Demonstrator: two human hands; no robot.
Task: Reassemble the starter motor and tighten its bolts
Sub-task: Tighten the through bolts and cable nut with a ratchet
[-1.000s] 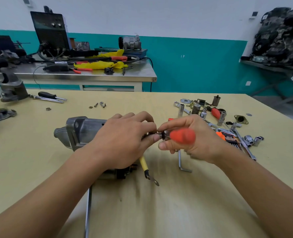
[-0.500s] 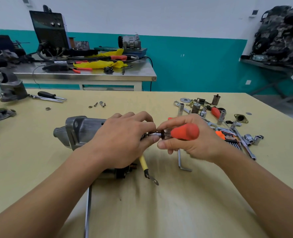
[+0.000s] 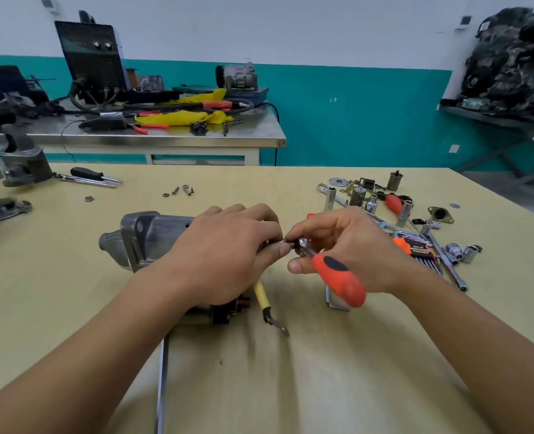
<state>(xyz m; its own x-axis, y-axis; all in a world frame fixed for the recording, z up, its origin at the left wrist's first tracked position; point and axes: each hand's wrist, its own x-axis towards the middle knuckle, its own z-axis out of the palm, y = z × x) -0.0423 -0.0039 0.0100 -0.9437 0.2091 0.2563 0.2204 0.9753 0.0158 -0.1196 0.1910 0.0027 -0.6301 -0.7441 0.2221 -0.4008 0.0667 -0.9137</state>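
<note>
Our left hand (image 3: 225, 255) curls over the grey cast-metal starter motor (image 3: 153, 236), pinning it mid-table so it can't roll. Our right hand (image 3: 350, 245) pinches the orange-handled ratchet (image 3: 337, 277) by its head, at the motor's end — presumably on a bolt.

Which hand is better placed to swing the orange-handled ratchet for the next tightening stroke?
Right. The right hand grips the ratchet, its head at the end of the starter motor; the left hand holds the motor body steady.
</note>
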